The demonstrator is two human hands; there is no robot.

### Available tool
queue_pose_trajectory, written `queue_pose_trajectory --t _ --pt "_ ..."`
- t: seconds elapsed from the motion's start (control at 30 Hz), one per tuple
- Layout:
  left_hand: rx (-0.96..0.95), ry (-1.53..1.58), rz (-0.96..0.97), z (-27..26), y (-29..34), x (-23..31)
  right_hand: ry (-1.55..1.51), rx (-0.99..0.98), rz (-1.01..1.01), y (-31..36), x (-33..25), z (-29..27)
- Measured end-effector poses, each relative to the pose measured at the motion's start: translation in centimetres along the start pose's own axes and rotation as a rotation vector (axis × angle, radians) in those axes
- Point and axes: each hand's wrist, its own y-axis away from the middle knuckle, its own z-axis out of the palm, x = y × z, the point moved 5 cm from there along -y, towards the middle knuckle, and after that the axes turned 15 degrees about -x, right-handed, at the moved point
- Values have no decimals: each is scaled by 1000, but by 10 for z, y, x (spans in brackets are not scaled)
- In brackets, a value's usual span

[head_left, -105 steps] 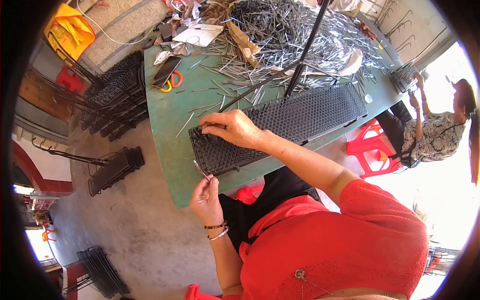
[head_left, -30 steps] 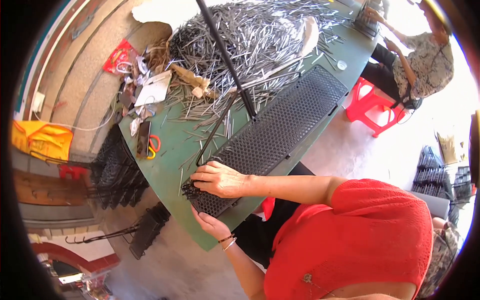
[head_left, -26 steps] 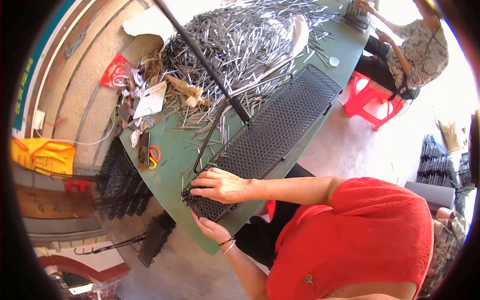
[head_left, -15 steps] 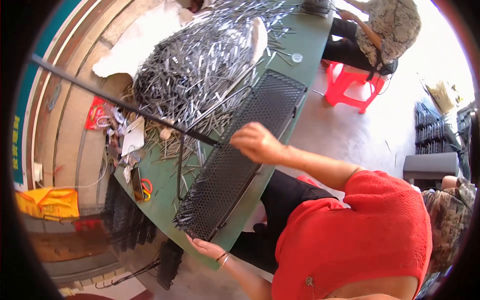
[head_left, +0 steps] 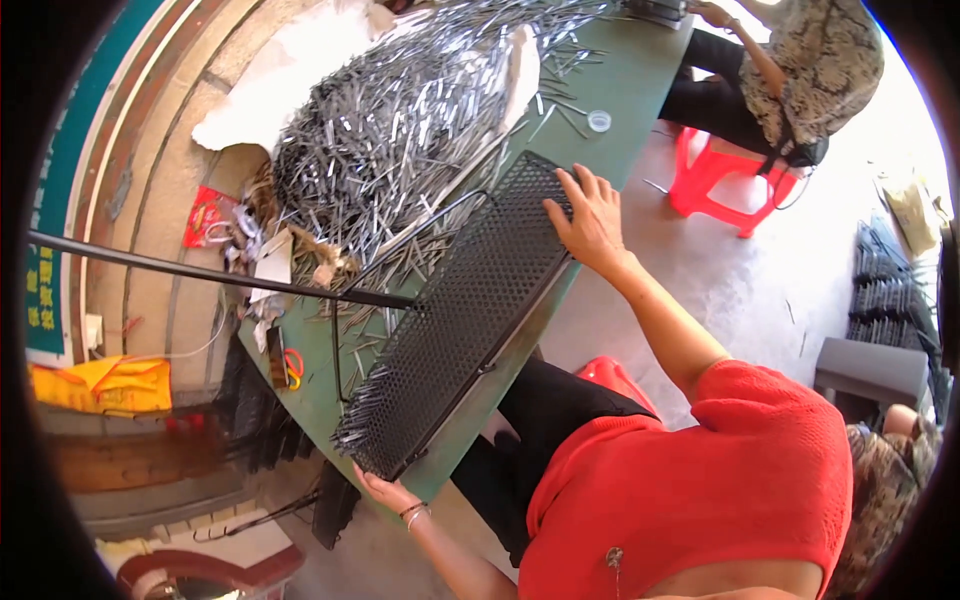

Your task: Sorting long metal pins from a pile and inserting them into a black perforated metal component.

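Note:
A long black perforated metal tray [head_left: 470, 290] lies slantwise across the green table, with a dark lip along its near right side. At its near left end is a bunch of thin dark metal strips [head_left: 366, 405]. My left hand [head_left: 386, 490] holds that end from below, partly hidden by it. My right hand [head_left: 594, 222] rests at the far right edge, fingers spread and thumb toward the holes. A long black bar [head_left: 200, 273] reaches the tray's left side from the left, beside a bent black wire frame [head_left: 337, 345].
A large heap of loose metal strips [head_left: 390, 140] covers the far part of the green table [head_left: 640, 90]. Orange-handled scissors [head_left: 292, 368] and a small clear cap [head_left: 598, 121] lie there. Another person [head_left: 810, 70] sits on a red stool [head_left: 722, 190]. Black parts are stacked at right [head_left: 880, 290].
My right hand has moved from the tray's middle to its far right edge, its fingers opening out. The tray and bar have shifted slightly left and turned; my left hand stays at the near end.

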Motion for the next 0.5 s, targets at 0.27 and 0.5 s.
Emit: queue_pose_trajectory --t 0.27,0.5 --pt "10 3 -80 0 10 1 37 -46 -42 4 3 -3" --pt "-62 177 -77 5 26 15 -8 -91 -74 -3 3 -10"
